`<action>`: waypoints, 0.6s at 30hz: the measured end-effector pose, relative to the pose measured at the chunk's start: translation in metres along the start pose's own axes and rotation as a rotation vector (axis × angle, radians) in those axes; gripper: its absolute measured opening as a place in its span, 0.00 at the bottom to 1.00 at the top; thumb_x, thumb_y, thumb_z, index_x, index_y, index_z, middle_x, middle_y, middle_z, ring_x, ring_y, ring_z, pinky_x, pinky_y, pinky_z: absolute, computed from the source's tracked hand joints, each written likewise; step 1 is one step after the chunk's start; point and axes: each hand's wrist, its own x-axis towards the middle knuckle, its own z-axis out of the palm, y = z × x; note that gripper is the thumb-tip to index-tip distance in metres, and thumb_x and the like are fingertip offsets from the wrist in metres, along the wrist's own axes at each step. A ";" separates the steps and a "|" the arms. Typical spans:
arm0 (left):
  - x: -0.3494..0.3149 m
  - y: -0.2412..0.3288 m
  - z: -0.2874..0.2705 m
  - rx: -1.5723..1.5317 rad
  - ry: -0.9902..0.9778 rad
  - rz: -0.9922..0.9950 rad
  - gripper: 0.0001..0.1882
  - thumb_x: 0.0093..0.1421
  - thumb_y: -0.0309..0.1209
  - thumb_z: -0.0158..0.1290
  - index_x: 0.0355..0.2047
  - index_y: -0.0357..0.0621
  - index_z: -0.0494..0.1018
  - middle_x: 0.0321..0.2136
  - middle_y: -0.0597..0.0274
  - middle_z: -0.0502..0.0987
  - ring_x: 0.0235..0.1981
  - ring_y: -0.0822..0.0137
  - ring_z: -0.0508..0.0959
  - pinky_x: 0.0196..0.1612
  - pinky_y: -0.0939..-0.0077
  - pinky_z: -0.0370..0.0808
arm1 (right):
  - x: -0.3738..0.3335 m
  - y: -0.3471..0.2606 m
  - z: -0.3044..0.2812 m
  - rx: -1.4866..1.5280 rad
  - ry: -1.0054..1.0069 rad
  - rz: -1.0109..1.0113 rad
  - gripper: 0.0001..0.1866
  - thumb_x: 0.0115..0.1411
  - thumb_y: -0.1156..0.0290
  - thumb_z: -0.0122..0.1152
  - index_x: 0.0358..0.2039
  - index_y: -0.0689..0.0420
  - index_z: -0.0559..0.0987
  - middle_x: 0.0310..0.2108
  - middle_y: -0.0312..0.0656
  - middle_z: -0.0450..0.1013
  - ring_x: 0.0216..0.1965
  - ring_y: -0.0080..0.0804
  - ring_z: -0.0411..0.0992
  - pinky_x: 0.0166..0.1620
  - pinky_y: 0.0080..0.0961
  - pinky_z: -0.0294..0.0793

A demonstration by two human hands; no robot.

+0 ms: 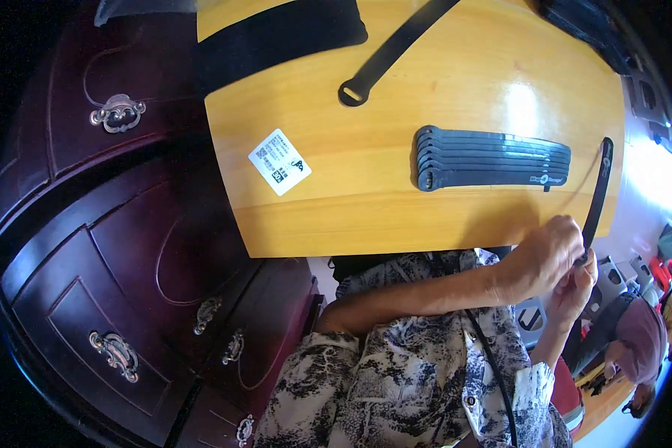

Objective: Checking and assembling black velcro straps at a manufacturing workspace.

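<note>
My left hand [541, 257] is closed, its fingertips pinching the near end of a narrow black strap [597, 190] at the table's right edge. Just below it, my right hand [576, 285] is also closed on that same end. The strap's far part sticks up and away along the edge, with a small pale print near its rounded tip. What the fingers do at the strap's end is partly hidden. Left of the hands, several similar black straps [493, 158] lie overlapped in a neat fanned row on the table.
The yellow wooden table [336, 224] also bears a white printed card [279, 162], a loose black strap with a slotted round end [384, 60] and a wide black piece [284, 41]. Dark drawers [119, 224] stand at left. Another person [635, 336] is at far right.
</note>
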 end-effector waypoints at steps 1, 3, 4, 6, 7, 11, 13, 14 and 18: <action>0.001 0.000 -0.001 -0.116 0.008 -0.145 0.05 0.57 0.23 0.52 0.30 0.37 0.66 0.28 0.51 0.69 0.32 0.50 0.73 0.36 0.60 0.71 | -0.003 0.000 0.005 0.010 -0.040 -0.025 0.06 0.57 0.68 0.54 0.30 0.57 0.72 0.18 0.28 0.66 0.14 0.10 0.60 0.16 0.07 0.57; 0.002 -0.006 0.000 -0.032 0.020 -0.081 0.06 0.58 0.24 0.52 0.30 0.37 0.65 0.27 0.51 0.69 0.31 0.49 0.73 0.35 0.59 0.71 | -0.006 0.002 0.013 -0.073 0.016 0.013 0.07 0.58 0.67 0.53 0.32 0.57 0.71 0.19 0.29 0.66 0.15 0.11 0.62 0.16 0.06 0.58; 0.003 -0.007 0.001 0.052 0.031 -0.017 0.06 0.59 0.24 0.52 0.30 0.38 0.65 0.26 0.52 0.69 0.30 0.49 0.73 0.34 0.59 0.71 | -0.006 0.003 0.011 -0.080 -0.042 -0.013 0.08 0.58 0.66 0.53 0.33 0.57 0.71 0.19 0.29 0.66 0.15 0.11 0.62 0.17 0.06 0.58; -0.001 -0.006 -0.001 -0.009 -0.001 -0.058 0.07 0.58 0.25 0.54 0.31 0.38 0.66 0.28 0.52 0.70 0.31 0.50 0.74 0.35 0.59 0.72 | -0.003 -0.002 0.012 -0.058 -0.030 -0.016 0.08 0.59 0.66 0.53 0.33 0.57 0.70 0.19 0.28 0.65 0.16 0.11 0.61 0.17 0.06 0.58; -0.002 -0.003 -0.002 -0.030 0.006 -0.053 0.08 0.57 0.26 0.55 0.32 0.38 0.67 0.28 0.51 0.70 0.32 0.50 0.74 0.35 0.60 0.72 | -0.002 -0.004 0.013 -0.035 -0.018 -0.018 0.08 0.60 0.65 0.53 0.34 0.56 0.70 0.19 0.27 0.65 0.16 0.10 0.61 0.17 0.06 0.58; 0.002 -0.001 0.000 0.075 0.077 0.126 0.10 0.55 0.28 0.58 0.34 0.38 0.70 0.29 0.52 0.71 0.33 0.52 0.75 0.36 0.62 0.73 | 0.002 -0.010 0.016 -0.069 0.084 -0.012 0.07 0.62 0.67 0.51 0.34 0.56 0.69 0.18 0.27 0.64 0.16 0.10 0.59 0.16 0.06 0.56; 0.004 -0.002 -0.004 0.086 0.037 0.115 0.10 0.54 0.28 0.59 0.33 0.38 0.71 0.29 0.53 0.71 0.32 0.52 0.75 0.36 0.63 0.74 | 0.001 -0.011 0.010 -0.248 0.052 -0.092 0.06 0.63 0.68 0.51 0.32 0.56 0.69 0.19 0.28 0.65 0.16 0.10 0.60 0.18 0.08 0.56; 0.005 -0.003 -0.006 0.097 -0.004 0.105 0.10 0.53 0.29 0.59 0.32 0.38 0.71 0.29 0.54 0.71 0.32 0.53 0.75 0.37 0.64 0.74 | 0.002 -0.011 0.006 -0.337 0.036 -0.133 0.07 0.63 0.68 0.51 0.30 0.56 0.69 0.20 0.28 0.65 0.17 0.10 0.60 0.19 0.09 0.56; 0.009 -0.002 -0.017 -0.061 -0.172 -0.115 0.10 0.52 0.29 0.61 0.30 0.38 0.72 0.31 0.55 0.71 0.35 0.52 0.75 0.38 0.63 0.74 | 0.007 -0.013 -0.001 -0.495 -0.186 -0.254 0.11 0.65 0.68 0.50 0.25 0.56 0.66 0.20 0.30 0.63 0.18 0.13 0.60 0.21 0.11 0.58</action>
